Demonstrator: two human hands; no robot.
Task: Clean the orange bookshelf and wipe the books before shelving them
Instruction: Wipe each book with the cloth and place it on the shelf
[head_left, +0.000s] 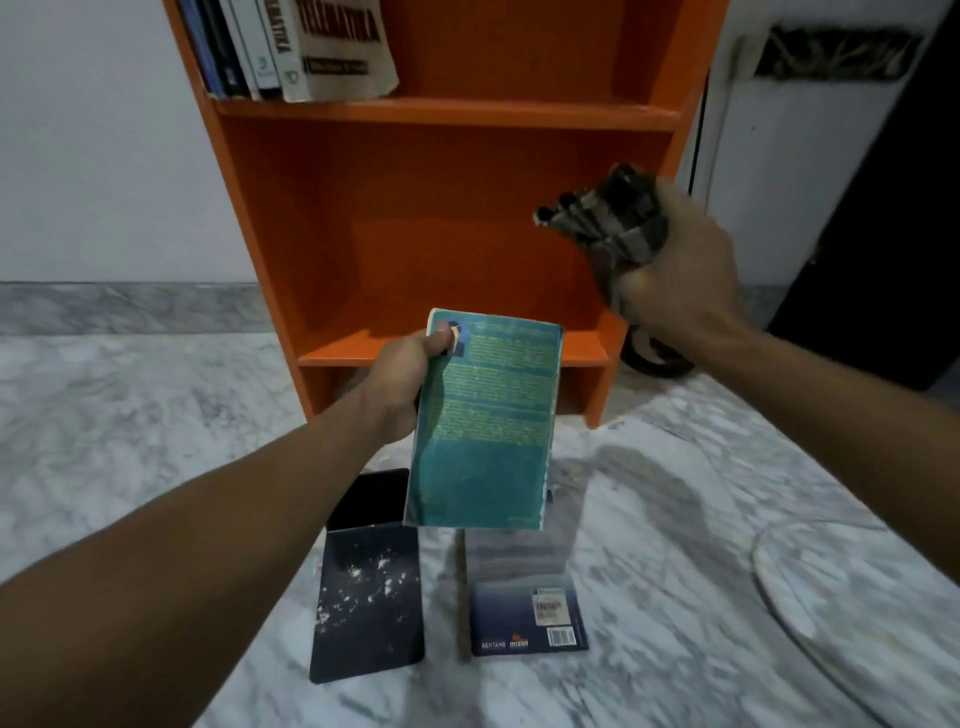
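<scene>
My left hand (402, 379) grips a teal paperback (483, 421) by its upper left corner, back cover facing me, in front of the orange bookshelf (441, 218). My right hand (675, 280) is raised to the right of the book and clutches a bunched dark grey cloth (602, 213) before the shelf's lower compartment, which holds nothing. Several books (291, 47) stand on the upper shelf at the left. On the marble floor below lie a dark starry book (369, 597) and a blue book (524, 603) with a barcode.
A black phone-like slab (371, 496) lies just beyond the starry book. A dark ring-shaped object (652, 356) sits on the floor right of the shelf. A pale round plate-like thing (831, 582) lies at the right. A dark doorway (883, 208) is beyond it.
</scene>
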